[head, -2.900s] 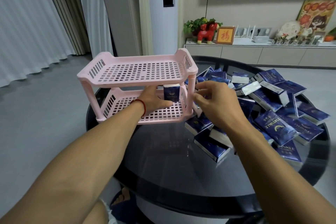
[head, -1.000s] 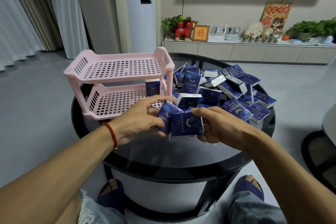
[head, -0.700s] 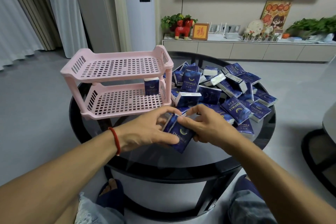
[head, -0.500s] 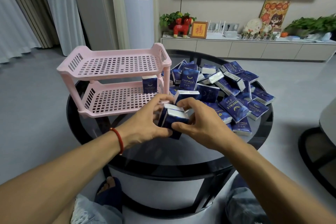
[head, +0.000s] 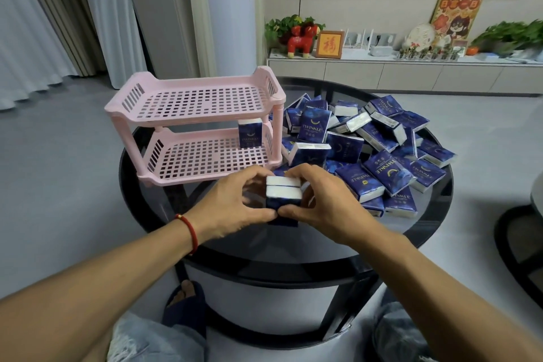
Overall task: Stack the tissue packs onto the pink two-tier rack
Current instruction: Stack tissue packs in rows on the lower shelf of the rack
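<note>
Two dark blue tissue packs (head: 283,193) stand upright side by side, white ends up, just above the glass table in front of the rack. My left hand (head: 235,206) grips them from the left and my right hand (head: 320,203) grips them from the right, thumbs meeting at the front. The pink two-tier rack (head: 199,129) sits at the table's left. One blue pack (head: 250,132) stands upright at the right end of its lower tier. Its upper tier holds nothing. A heap of several blue packs (head: 376,153) covers the table's right half.
The round black glass table (head: 293,247) has its near edge close to my knees. A low cabinet (head: 411,73) with plants, a red figurine and frames runs along the far wall. A dark chair edge (head: 520,244) sits at the right.
Both hands picked two packs from the heap, turned them from flat to upright and pressed them together. The view shifted slightly right since the rack was last touched.
</note>
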Demonstrator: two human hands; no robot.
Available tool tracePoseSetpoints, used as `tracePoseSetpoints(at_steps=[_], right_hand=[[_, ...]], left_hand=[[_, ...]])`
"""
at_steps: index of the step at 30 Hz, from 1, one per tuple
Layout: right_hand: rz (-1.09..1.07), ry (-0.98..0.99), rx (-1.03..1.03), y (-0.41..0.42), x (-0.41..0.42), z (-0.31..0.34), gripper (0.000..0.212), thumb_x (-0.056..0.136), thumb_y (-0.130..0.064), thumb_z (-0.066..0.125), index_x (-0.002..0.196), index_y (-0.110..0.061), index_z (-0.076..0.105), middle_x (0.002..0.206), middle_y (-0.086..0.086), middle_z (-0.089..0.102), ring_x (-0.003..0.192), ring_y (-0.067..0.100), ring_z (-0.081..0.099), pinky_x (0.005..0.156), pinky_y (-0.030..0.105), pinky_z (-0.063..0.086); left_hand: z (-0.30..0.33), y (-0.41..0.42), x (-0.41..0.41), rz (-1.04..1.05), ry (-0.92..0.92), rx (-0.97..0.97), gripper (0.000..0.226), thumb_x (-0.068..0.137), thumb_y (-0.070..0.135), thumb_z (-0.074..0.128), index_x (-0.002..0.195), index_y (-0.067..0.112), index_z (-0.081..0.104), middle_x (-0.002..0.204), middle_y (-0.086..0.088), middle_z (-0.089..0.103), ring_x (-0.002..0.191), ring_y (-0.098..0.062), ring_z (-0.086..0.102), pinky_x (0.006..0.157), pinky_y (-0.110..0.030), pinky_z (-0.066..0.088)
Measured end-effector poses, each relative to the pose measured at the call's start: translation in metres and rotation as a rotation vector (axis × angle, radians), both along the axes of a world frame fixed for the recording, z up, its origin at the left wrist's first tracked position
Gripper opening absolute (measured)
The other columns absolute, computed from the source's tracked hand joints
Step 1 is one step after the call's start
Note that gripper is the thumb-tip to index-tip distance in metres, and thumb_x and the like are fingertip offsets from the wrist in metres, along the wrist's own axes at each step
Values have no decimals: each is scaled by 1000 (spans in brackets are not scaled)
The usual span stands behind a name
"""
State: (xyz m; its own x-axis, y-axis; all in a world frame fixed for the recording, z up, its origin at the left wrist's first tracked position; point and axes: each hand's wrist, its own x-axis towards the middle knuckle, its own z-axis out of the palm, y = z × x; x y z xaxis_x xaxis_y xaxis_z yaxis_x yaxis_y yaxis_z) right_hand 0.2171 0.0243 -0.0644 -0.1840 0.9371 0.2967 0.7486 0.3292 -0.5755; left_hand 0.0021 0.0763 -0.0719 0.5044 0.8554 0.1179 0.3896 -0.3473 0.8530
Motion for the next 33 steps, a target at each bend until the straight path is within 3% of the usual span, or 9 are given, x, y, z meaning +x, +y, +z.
tracePoseSetpoints(at_steps=[3, 7, 10, 13, 17, 21, 25, 28, 33], right_hand=[[-1, 34, -4, 3, -1, 2, 55, 76, -39, 87, 121, -24, 59, 100, -9, 57, 78, 3, 57, 67, 10, 42], [21, 87, -12, 9, -7, 8, 58, 78, -38, 85, 128, -25, 58, 99, -14, 59, 78, -2, 61, 66, 9, 46], [-41, 152, 4, 19, -10, 15, 55, 86, -47, 76, 132, -24, 58, 106, -13, 66, 80, 1, 65, 70, 15, 52], [-156, 239, 39, 34, -10, 17, 39, 94, -39, 70, 128, -21, 62, 101, -13, 70, 79, 4, 68, 75, 26, 58], [-268, 230, 85, 62, -18, 13, 45, 95, -29, 69, 136, -16, 58, 126, 1, 68, 93, 20, 73, 86, 44, 59], [-285, 294, 17, 84, -30, 11, 39, 94, -26, 68, 132, -20, 59, 124, 4, 68, 94, 29, 72, 81, 48, 60], [-310, 298, 9, 95, -35, 8, 11, 94, -22, 67, 104, -18, 68, 100, 4, 72, 80, 31, 71, 73, 48, 61], [-322, 296, 8, 98, -35, 9, 9, 95, -21, 67, 103, -17, 69, 97, 5, 71, 81, 32, 70, 71, 49, 61], [-305, 300, -8, 97, -33, 10, 11, 96, -21, 65, 107, -17, 68, 99, 4, 70, 80, 32, 70, 73, 50, 61]], left_hand=[[2, 3, -1, -11, -16, -20, 54, 73, 10, 87, 120, 25, 64, 116, 2, 74, 112, -13, 70, 98, -46, 58], [9, 10, -7, 24, -15, -10, 49, 74, 8, 88, 113, 23, 65, 111, 2, 75, 107, -12, 72, 97, -41, 59], [18, 25, -17, 121, -19, 9, 47, 73, 9, 90, 110, 25, 65, 110, 5, 75, 104, -6, 71, 96, -29, 57], [23, 39, -27, 247, -79, 9, 48, 74, 8, 89, 112, 24, 64, 111, 8, 73, 102, -2, 69, 93, -19, 55], [22, 57, -25, 385, -98, 60, 50, 76, 5, 87, 118, 14, 61, 106, 7, 70, 95, 3, 65, 78, -2, 48], [16, 82, -16, 437, -26, 86, 53, 74, 13, 88, 119, 13, 61, 113, 2, 72, 103, -12, 69, 93, -20, 52], [7, 99, -5, 397, 9, 66, 49, 78, 7, 85, 120, 10, 59, 110, -1, 70, 96, -12, 67, 82, -15, 56], [2, 111, 1, 378, 18, 48, 49, 80, 4, 83, 122, 12, 58, 117, -3, 68, 103, -16, 68, 85, -25, 59], [1, 119, 8, 409, 6, -15, 57, 84, 7, 80, 132, 14, 52, 123, 2, 65, 101, -10, 68, 81, -24, 59]])
